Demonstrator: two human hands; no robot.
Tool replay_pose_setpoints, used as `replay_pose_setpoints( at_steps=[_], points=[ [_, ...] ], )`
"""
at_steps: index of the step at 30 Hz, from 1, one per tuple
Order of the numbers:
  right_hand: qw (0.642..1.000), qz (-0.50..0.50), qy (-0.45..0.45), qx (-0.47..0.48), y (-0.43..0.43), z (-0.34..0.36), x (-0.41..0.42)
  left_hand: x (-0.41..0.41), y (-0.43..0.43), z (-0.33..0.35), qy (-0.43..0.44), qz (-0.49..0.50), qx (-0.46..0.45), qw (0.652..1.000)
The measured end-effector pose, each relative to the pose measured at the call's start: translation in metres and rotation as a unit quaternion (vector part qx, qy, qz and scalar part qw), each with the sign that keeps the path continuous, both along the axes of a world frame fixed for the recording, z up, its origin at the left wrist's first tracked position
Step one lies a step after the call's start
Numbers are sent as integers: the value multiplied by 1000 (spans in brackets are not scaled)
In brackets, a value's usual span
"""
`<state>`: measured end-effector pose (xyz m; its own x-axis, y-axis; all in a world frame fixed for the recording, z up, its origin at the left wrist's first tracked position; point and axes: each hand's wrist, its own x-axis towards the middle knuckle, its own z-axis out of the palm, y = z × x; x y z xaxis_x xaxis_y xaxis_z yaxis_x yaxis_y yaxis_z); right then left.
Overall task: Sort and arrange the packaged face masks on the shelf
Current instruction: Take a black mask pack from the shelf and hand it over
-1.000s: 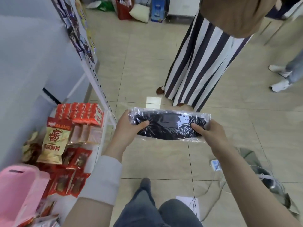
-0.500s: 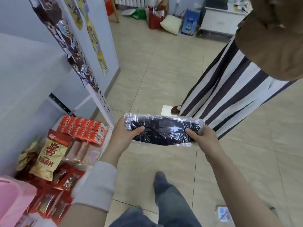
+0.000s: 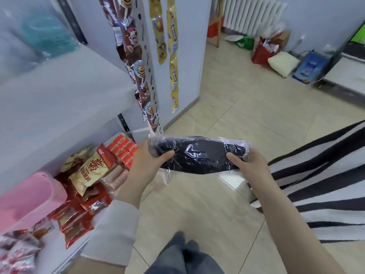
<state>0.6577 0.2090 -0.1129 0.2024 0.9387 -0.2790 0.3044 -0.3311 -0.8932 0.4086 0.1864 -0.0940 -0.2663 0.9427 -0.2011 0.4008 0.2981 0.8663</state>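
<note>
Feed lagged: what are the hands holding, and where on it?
A clear plastic pack of black face masks: left hand grips its left end, right hand its right end.

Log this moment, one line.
clear plastic pack of black masks: midair | left hand: grips one end | right hand: grips other end

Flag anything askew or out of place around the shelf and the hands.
On the lower shelf the yellow bag lies tilted across overlapping red packets, a loose heap rather than rows. The mask pack, gripped by the left hand and right hand, is off the shelf, its wrapper crinkled.
</note>
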Motion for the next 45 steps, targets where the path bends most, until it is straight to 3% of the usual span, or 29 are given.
replay_pose_setpoints(
  at_steps=[8,12,19,24,28,31,35,45],
  points=[
    [973,199,56,97,25,51,-112,-92,-42,35,31,165,45,985],
    [951,272,9,144,15,73,-192,-153,-93,51,28,247,84,965],
    [898,391,38,200,-35,94,-355,-277,-190,77,60,348,173,919],
    [872,421,101,229,-68,102,-473,-372,-242,87,111,377,220,893],
    [860,450,108,216,-80,90,-515,-411,-258,73,104,376,203,898],
    [872,428,86,222,-82,89,-521,-418,-261,68,66,365,184,910],
    [870,441,76,207,-87,99,-537,-428,-272,70,51,383,195,901],
    [857,480,22,187,-144,119,-648,-521,-338,94,99,500,162,845]
  ],
)
